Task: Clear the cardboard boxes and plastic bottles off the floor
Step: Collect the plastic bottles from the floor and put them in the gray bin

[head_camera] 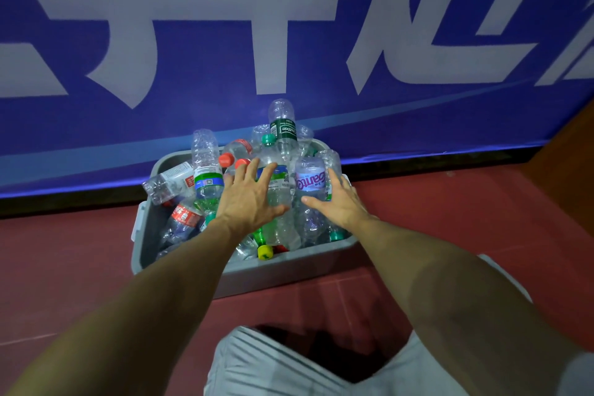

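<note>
Flat and grasping nothing, the left hand and right hand are pressing clear plastic bottles beneath them into the grey plastic tub, ideally evenly.

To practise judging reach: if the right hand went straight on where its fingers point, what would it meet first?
Probably the purple-labelled bottle in the grey bin; the right hand looks nearly against it.
</note>
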